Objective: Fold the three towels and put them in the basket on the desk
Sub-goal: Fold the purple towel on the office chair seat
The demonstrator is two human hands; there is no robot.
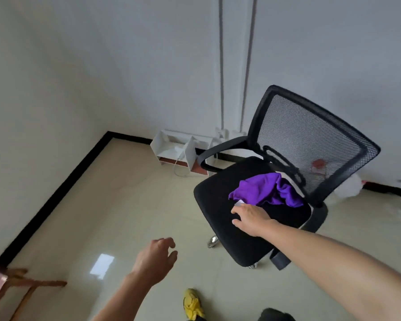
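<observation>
A crumpled purple towel (265, 189) with a small white label lies on the seat of a black office chair (218, 200). My right hand (250, 216) reaches over the seat, fingers stretched out, its fingertips just short of the towel's near edge by the label. My left hand (155, 258) hangs in the air over the floor, left of the chair, with loosely curled fingers and nothing in it. No basket, desk or other towels are in view.
The chair's mesh back (310, 144) stands behind the towel. A white shelf unit (181, 147) lies on the floor against the wall. A wooden frame (21, 286) is at the bottom left. A yellow shoe (192, 304) shows at the bottom edge.
</observation>
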